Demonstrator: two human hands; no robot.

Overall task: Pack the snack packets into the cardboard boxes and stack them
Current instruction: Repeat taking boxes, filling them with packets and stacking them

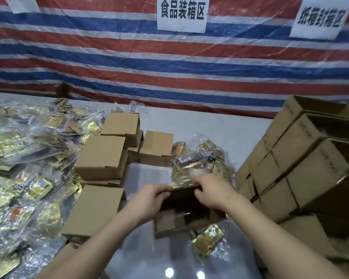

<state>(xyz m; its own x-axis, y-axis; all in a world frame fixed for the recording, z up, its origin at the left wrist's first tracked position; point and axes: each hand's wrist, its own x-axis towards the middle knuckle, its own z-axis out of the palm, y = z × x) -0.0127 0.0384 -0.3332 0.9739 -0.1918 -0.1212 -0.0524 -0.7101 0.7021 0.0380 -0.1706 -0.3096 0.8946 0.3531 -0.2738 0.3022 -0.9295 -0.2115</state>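
A small cardboard box [175, 222] stands on the table in front of me, its far flap dark and raised. My left hand [147, 200] grips the left end of that flap, and my right hand [212, 190] grips its right end. Just beyond the box lies a clear bag of snack packets [197, 158]. One gold snack packet [207, 241] lies against the box's near right corner. Several closed small boxes [101, 156] sit to the left in low stacks.
A big heap of bagged gold snack packets [18, 162] covers the table's left side. A tall stack of cardboard boxes [302, 164] rises on the right. A striped tarpaulin [169, 63] with white signs hangs behind the grey table [210, 121].
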